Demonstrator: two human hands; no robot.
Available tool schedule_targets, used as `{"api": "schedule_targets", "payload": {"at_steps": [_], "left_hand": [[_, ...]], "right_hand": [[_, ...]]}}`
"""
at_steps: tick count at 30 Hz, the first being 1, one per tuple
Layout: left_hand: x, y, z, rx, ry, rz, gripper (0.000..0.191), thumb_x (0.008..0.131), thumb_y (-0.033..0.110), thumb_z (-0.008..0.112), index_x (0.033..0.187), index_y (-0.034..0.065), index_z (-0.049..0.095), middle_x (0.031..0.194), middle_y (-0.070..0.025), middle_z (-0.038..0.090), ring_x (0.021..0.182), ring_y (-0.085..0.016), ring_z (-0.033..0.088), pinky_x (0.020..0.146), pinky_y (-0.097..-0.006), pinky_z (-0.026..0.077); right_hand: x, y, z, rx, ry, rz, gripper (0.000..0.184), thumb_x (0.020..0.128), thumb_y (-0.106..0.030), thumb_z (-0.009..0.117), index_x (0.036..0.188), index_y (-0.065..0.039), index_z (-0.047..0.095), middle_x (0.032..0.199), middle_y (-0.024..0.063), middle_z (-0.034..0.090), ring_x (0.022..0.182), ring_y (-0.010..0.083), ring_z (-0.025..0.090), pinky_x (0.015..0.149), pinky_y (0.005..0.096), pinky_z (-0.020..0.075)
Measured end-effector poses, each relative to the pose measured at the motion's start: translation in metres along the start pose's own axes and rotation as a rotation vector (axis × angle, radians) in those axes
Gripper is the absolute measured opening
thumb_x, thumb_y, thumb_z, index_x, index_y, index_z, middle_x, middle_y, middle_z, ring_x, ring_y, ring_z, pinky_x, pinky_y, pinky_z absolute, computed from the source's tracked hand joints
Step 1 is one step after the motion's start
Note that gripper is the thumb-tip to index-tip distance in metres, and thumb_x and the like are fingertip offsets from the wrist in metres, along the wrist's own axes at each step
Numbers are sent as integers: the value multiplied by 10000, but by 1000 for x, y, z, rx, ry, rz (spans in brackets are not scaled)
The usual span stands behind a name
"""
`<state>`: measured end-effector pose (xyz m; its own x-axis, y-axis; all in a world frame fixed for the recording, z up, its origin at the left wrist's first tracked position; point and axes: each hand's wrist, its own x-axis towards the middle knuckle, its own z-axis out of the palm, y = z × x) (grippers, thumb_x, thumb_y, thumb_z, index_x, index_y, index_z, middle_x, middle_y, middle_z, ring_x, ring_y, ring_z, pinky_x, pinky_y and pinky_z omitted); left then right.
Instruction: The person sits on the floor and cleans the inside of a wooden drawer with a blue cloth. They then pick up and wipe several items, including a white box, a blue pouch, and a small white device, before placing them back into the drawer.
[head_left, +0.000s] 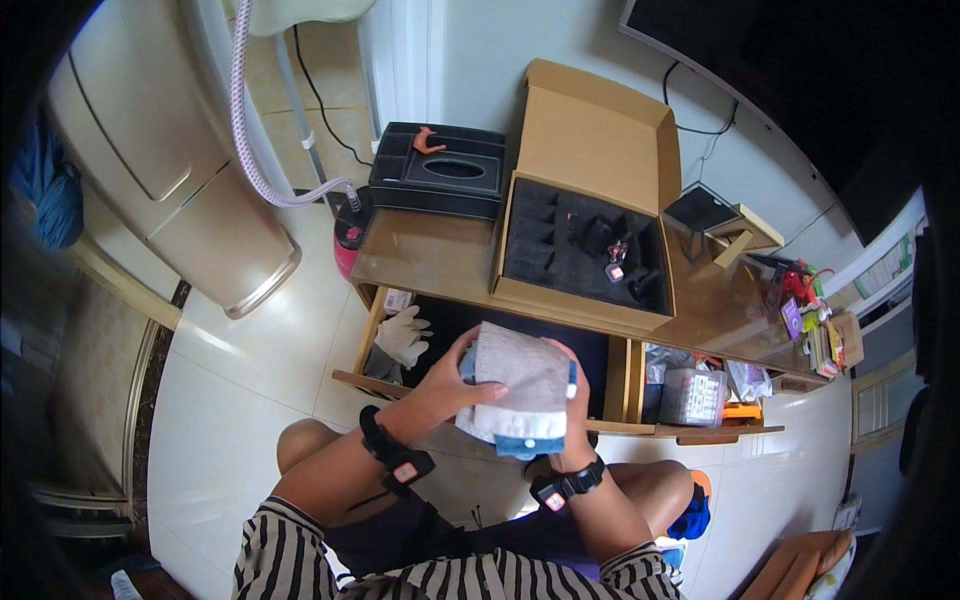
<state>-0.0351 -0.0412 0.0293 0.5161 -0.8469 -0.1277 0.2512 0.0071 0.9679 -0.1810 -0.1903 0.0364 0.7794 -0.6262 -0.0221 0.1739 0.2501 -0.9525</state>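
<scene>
Between my left hand (459, 382) and my right hand (577, 416) is a stack of folded cloth items (523, 367), possibly socks. Its top layer is grey with a white band, and blue cloth with white spots shows underneath. My left thumb lies over the top, while the right fingers wrap the opposite side. The stack is above the front of a pulled-out wooden drawer (616, 375) with a dark bottom. White gloves (403, 335) lie in the drawer's left end, beside a small white box (397, 301).
A second open drawer at right holds a clear plastic case (691, 397) and an orange tool (742, 412). On the cabinet top (427, 244) stand an open cardboard box (592, 319) with foam compartments and a black tissue box (450, 199). A steamer hose (240, 112) rises at left.
</scene>
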Motion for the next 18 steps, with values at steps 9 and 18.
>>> {"api": "schedule_targets", "payload": {"at_steps": [9, 18], "left_hand": [[41, -12, -138, -12, 52, -365, 628, 816, 20, 751, 1408, -60, 560, 1170, -120, 725, 1053, -214, 715, 913, -355, 587], [108, -101, -215, 1032, 11, -599, 472, 905, 110, 651, 1360, -6, 599, 1252, -200, 698, 1124, -298, 679, 968, -411, 544]], "right_hand": [[23, -2, -28, -307, -383, 211, 434, 1054, -4, 590, 1481, -25, 517, 1369, 129, 650, 1267, 186, 631, 1017, 315, 553], [5, -13, -108, -461, -463, 347, 285, 1040, -71, 632, 1317, -4, 640, 1125, 109, 760, 1040, 158, 727, 946, 315, 583]]}}
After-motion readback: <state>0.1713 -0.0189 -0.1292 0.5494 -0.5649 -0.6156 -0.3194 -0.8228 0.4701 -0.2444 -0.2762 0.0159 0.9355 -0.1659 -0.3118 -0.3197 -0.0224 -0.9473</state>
